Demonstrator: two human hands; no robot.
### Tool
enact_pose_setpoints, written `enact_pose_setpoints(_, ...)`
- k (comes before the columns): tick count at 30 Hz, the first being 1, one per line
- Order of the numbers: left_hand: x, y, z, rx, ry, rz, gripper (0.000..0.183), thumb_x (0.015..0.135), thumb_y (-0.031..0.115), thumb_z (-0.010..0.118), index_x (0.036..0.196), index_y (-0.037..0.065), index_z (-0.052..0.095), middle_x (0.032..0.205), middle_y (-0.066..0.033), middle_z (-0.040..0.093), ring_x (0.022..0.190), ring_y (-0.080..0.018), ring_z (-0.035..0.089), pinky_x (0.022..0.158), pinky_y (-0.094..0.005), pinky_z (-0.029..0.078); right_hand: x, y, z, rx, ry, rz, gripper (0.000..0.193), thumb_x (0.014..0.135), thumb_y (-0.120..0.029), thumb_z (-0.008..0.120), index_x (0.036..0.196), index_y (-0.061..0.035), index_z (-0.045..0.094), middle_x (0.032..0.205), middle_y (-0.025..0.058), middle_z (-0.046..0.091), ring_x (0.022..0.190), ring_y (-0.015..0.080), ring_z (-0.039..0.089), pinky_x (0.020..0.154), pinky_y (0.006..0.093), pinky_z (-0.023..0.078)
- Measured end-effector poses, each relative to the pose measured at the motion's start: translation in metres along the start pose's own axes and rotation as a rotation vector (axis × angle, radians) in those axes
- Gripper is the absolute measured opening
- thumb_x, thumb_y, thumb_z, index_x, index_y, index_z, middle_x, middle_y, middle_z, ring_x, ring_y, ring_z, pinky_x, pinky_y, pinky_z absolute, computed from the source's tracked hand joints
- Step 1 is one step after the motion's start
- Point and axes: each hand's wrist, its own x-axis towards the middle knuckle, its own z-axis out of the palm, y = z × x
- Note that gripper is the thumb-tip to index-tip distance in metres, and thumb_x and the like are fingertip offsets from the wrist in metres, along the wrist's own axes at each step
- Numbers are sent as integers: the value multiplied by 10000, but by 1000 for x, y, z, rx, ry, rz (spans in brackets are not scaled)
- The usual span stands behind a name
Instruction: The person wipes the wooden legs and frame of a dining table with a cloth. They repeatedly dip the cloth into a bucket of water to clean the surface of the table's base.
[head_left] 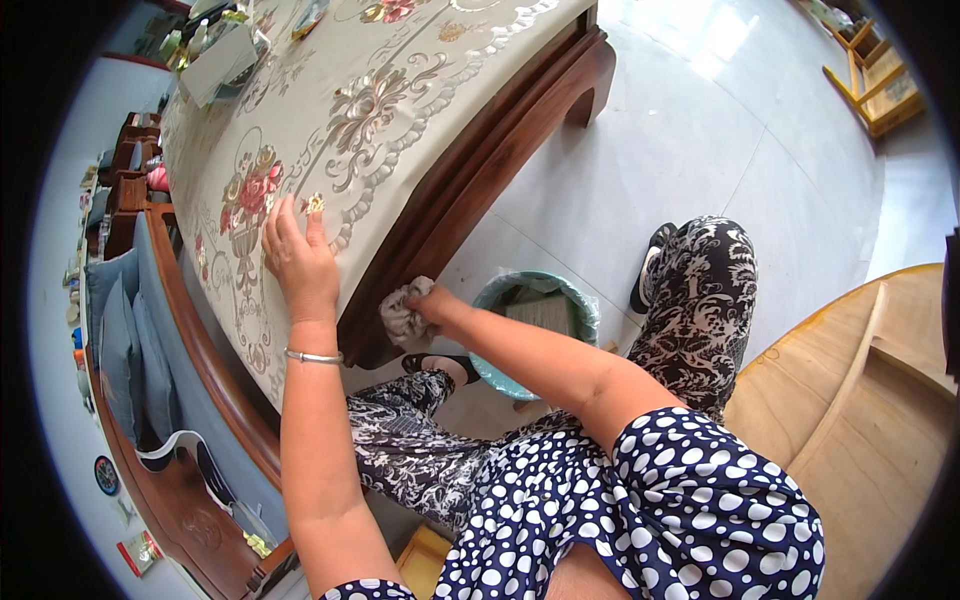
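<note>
My left hand lies on the flower-patterned tablecloth, its fingers stretched out. By its thumb tip shows a small gold-and-white spot; I cannot tell whether it is a loose thing or part of the print. A silver bangle circles that wrist. Lower and to the right, my right hand grips a crumpled greyish rag. The rag is against the dark carved wooden side of the table, near its close corner. My right fingers are partly hidden by the hand and the cloth.
Under my right forearm stands a teal bin lined with clear plastic. A round wooden tabletop is at the right, a wooden chair far right. A wooden sofa with blue cushions runs along the left. Small items crowd the table's far end.
</note>
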Motion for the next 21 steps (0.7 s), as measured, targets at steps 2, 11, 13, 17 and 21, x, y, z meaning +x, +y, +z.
enact_pose_setpoints(2, -5, -5, -7, 27, -12, -15, 425, 976, 293, 506, 1303, 23, 477, 1307, -166, 504, 1254, -351, 420, 1046, -467, 324, 3, -23, -21, 65, 2, 99, 451, 794, -295, 718, 1077, 47, 641, 1013, 175, 666, 905, 308, 659, 760, 421, 539)
enact_pose_setpoints(11, -3, -11, -12, 5, -76, 49, 361, 975, 175, 490, 1276, -23, 479, 1270, -203, 524, 1212, -359, 457, 1043, -446, 341, 11, -140, -131, -271, 133, -16, 330, 804, -311, 699, 925, -4, 711, 927, 129, 687, 833, 254, 663, 720, 411, 550)
enact_pose_setpoints(13, -2, -9, -14, -14, -88, 39, 363, 977, 175, 487, 1278, -28, 476, 1274, -206, 521, 1216, -362, 455, 1044, -450, 340, 18, -162, -163, -420, 125, -87, 323, 799, -310, 697, 933, -17, 716, 928, 125, 686, 837, 242, 658, 716, 411, 550)
enact_pose_setpoints(17, 4, 2, -13, -51, -119, 22, 369, 988, 178, 468, 1287, -37, 468, 1285, -212, 514, 1226, -364, 453, 1055, -454, 332, 61, -181, -234, -238, 236, -122, 248, 792, -241, 689, 862, -5, 714, 846, 111, 685, 719, 241, 660, 643, 433, 560)
enact_pose_setpoints(21, 0, 1, -21, -25, -162, 4, 374, 996, 172, 450, 1301, -43, 462, 1315, -213, 498, 1251, -362, 438, 1067, -447, 323, 43, -210, -275, 46, 458, -215, 304, 727, -231, 726, 848, 43, 678, 794, 117, 668, 690, 227, 656, 618, 364, 520)
